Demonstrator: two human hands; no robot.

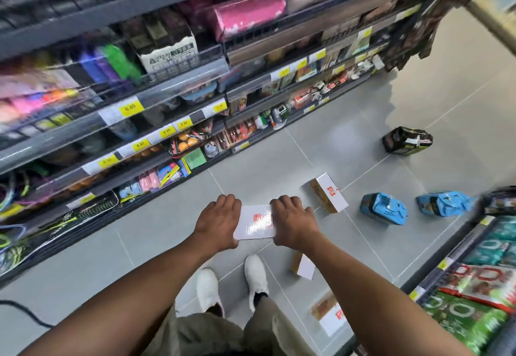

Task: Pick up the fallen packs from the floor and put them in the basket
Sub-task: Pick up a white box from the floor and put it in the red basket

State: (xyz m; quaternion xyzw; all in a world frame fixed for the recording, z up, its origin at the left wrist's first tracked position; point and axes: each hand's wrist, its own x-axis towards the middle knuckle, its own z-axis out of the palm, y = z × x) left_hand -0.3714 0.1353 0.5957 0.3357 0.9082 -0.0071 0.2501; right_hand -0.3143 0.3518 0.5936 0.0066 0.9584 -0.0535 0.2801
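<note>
Head view: left hand point(217, 221) and right hand point(293, 223) each grip one short end of a white pack point(255, 223). Fingers curl over its far edge; thumbs are hidden. The pack lies flat between the hands and seems to be held up off the floor point(349, 137). Likely a stiff, light carton. The wrap is glossy, so it may be a bit slippery. The end grip looks fine; squeezing the broad faces could dent it. More fallen: a second white pack point(328, 192) just right of the right hand, and a blue pack point(382, 207) further right. That one looks like a soft bag, best taken round the middle. Dark pack point(406, 140) well beyond. Basket not in view.
</note>
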